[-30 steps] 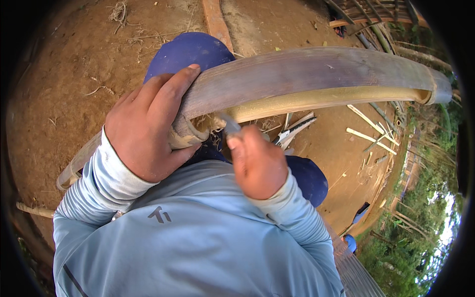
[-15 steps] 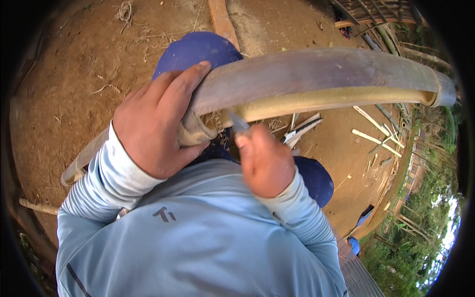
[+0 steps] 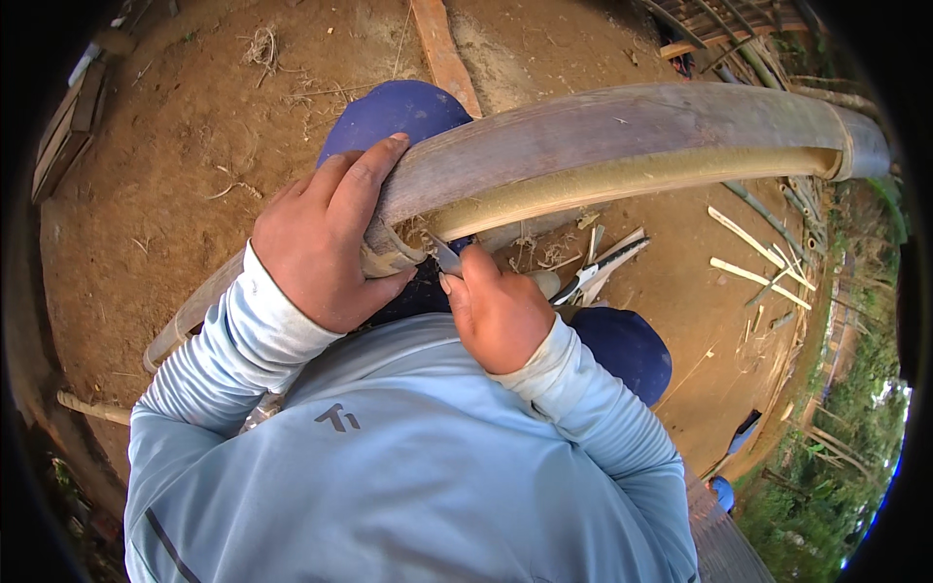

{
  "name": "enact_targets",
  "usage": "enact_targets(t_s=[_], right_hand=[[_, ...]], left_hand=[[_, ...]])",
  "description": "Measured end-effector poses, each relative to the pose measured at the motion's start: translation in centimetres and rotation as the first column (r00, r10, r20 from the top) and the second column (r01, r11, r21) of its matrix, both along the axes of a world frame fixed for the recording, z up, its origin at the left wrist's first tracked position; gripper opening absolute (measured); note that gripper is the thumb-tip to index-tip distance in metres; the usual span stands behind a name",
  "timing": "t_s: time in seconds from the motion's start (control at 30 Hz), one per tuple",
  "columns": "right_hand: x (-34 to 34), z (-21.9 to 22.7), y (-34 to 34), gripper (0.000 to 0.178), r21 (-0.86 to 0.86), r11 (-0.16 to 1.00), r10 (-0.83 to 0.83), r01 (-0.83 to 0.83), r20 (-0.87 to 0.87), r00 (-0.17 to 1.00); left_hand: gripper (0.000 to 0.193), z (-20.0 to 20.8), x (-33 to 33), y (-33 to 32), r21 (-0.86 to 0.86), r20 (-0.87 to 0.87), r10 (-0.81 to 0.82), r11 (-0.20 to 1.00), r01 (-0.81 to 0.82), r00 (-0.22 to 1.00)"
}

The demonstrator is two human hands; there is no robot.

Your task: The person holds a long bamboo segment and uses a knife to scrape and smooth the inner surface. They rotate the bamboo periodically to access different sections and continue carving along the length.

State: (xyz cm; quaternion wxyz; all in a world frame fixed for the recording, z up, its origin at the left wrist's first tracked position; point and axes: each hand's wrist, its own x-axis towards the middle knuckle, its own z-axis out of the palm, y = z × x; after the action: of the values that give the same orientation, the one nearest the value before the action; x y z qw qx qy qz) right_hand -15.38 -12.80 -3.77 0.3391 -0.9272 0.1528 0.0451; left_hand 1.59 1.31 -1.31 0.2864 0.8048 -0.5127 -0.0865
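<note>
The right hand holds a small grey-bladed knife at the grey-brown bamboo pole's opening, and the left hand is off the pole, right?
No: the head view shows the left hand gripping the long grey-brown bamboo pole. The right hand holds the small grey-bladed knife at its opening.

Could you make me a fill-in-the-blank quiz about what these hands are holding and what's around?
The left hand grips a hollow pole made of ____.
The right hand holds a small cutting tool, a ____.
The shirt is light ____ in colour.
Pale strips lie on the ground to the person's ____.

Missing words: bamboo; knife; blue; right.
</note>
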Motion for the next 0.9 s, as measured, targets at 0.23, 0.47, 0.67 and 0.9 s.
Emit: enact_targets(t_s=[0.23,0.47,0.67,0.9], right_hand=[[0.0,0.3,-2.6,0.018,0.300,0.952,0.044,-0.053,0.037,0.998],[-2.1,1.8,-3.2,0.034,0.513,0.849,-0.146,0.127,-0.004,0.989],[-3.6,2.1,-2.0,0.055,0.391,0.913,0.081,-0.115,0.103,0.991],[-3.6,1.7,-1.1,0.034,0.532,0.846,-0.064,-0.041,0.178,0.982]], left_hand=[[0.099,0.5,0.2,-0.4,0.013,-0.049,-0.014,1.000,0.015,0.999],[0.100,0.4,1.3,-0.8,0.049,-0.156,-0.036,0.998,0.045,0.987],[0.098,0.1,1.4,-1.5,0.018,-0.122,-0.056,0.998,0.058,0.991],[0.101,0.0,1.1,-1.8,0.015,-0.153,-0.065,0.998,0.068,0.986]])
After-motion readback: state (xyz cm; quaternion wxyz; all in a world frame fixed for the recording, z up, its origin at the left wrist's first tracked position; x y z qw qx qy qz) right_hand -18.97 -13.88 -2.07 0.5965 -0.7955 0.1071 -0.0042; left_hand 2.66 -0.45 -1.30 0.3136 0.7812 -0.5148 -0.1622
